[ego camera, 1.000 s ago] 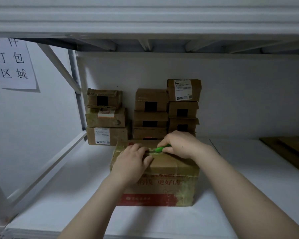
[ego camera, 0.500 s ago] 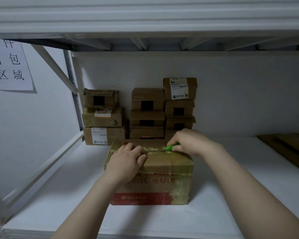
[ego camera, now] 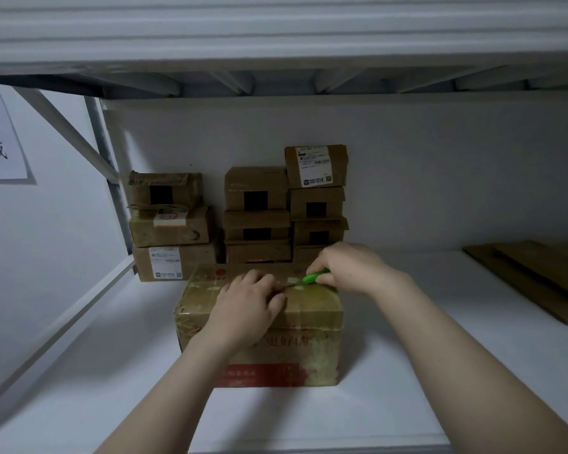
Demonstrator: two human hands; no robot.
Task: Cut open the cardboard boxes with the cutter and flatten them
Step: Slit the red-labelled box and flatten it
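A taped brown cardboard box with red print [ego camera: 295, 309] sits on the white shelf [ego camera: 407, 371]. The left hand [ego camera: 246, 306] presses flat on its top; the right hand [ego camera: 348, 267] pinches a green cutter [ego camera: 313, 276] against the tape. Small stacked brown boxes [ego camera: 256, 211] stand just behind.

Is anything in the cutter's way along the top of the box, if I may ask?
Yes: the left hand rests on the box top, its fingers right beside the cutter that the right hand holds.
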